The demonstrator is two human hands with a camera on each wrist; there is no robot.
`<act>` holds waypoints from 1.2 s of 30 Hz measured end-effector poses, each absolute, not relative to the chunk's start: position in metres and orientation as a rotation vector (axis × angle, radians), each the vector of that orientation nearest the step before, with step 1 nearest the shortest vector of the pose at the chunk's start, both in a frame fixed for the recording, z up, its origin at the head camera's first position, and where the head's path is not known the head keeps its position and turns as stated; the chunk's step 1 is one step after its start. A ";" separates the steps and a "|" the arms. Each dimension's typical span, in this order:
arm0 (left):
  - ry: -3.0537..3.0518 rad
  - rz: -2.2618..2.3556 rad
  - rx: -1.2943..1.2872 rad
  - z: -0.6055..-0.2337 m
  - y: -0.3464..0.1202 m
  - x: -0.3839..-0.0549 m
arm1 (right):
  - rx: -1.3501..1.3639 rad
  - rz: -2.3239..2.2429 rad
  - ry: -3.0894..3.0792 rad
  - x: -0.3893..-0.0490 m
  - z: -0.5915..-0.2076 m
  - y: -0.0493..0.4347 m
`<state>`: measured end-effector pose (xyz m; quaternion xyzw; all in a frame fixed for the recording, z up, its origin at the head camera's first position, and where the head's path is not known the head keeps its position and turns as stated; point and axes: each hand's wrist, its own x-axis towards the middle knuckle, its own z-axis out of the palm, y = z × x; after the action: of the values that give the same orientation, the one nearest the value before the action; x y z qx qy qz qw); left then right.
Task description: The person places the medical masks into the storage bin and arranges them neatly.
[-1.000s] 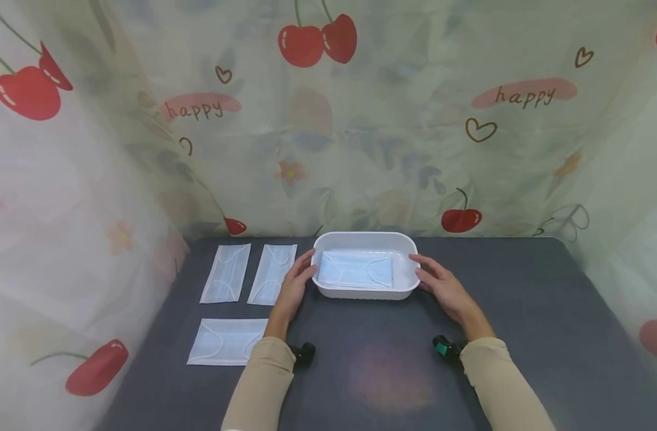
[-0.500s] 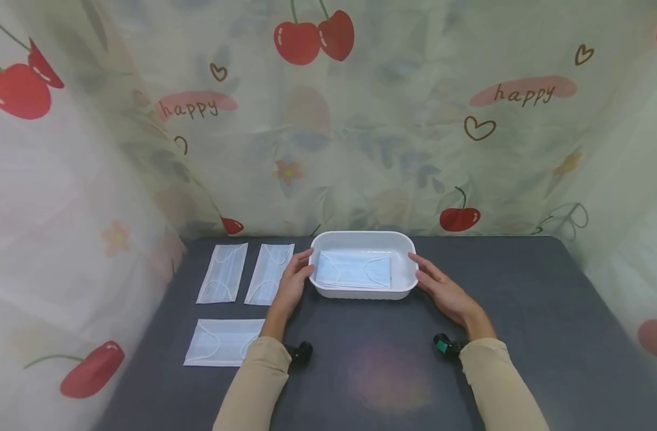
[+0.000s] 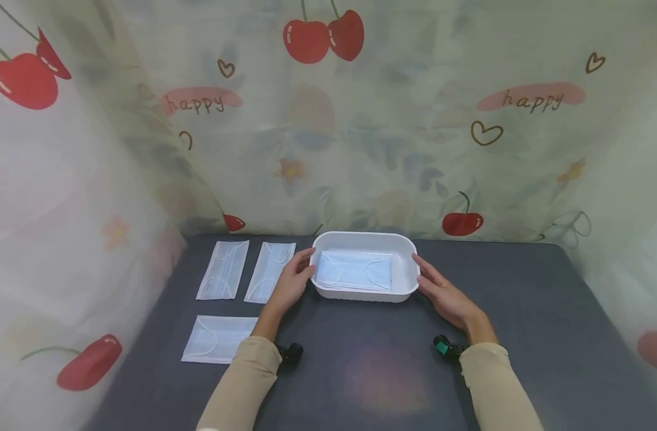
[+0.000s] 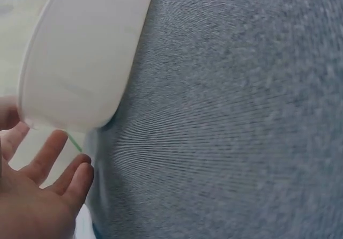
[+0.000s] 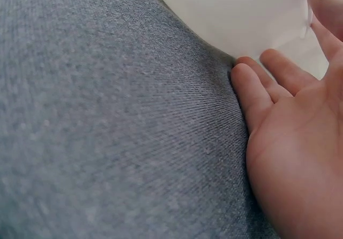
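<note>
A white plastic basin [image 3: 365,296] sits at the back middle of the grey table, with blue disposable face masks [image 3: 354,270] lying in a stack inside. My left hand [image 3: 291,282] is at the basin's left end, thumb and fingertips right at the rim. On the opposite end, my right hand [image 3: 448,298] touches the rim the same way. Both wrist views show mostly extended fingers; the left fingers [image 4: 45,156] spread beside the basin's outer wall [image 4: 86,57], and the right fingers [image 5: 252,89] lie close under its curved end [image 5: 241,14].
Left of the basin lie two upright face masks, one at the far left [image 3: 223,270] and one partly behind my left hand [image 3: 266,272]. A third mask [image 3: 215,340] lies crosswise nearer, partly covered by my left forearm. A cherry-print curtain [image 3: 382,143] hangs behind the table.
Both hands stay at the basin's two ends and the basin keeps its place. The left forearm has shifted slightly to the left; the head view has tilted a little.
</note>
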<state>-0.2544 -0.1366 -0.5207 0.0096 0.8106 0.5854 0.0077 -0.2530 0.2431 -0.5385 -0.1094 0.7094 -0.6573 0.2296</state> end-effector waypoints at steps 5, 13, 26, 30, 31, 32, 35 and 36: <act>2.598 1.797 0.027 -0.516 -0.136 -0.252 | -0.270 -1.794 1.959 -0.252 -0.538 0.246; 2.660 1.796 -0.013 -0.509 -0.151 -0.241 | -0.250 -1.784 1.974 -0.249 -0.535 0.243; 2.862 1.614 -0.111 -0.510 -0.178 -0.226 | -0.268 -1.812 1.968 -0.249 -0.538 0.244; 2.947 1.581 -0.145 -0.516 -0.187 -0.222 | -0.279 -1.816 1.969 -0.249 -0.538 0.245; 2.967 1.580 -0.144 -0.517 -0.189 -0.221 | -0.281 -1.816 1.971 -0.249 -0.538 0.245; 2.993 1.567 -0.141 -0.519 -0.192 -0.220 | -0.283 -1.815 1.972 -0.249 -0.538 0.245; 3.075 1.469 -0.139 -0.524 -0.199 -0.220 | -0.286 -1.807 1.979 -0.248 -0.537 0.244; 3.094 1.425 -0.143 -0.525 -0.201 -0.219 | -0.284 -1.805 1.981 -0.248 -0.537 0.244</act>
<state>-0.2192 -0.2009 -0.5254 -0.0416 0.8994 0.4143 -0.1333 -0.2484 0.2438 -0.5373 -0.1028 0.7167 -0.6532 0.2214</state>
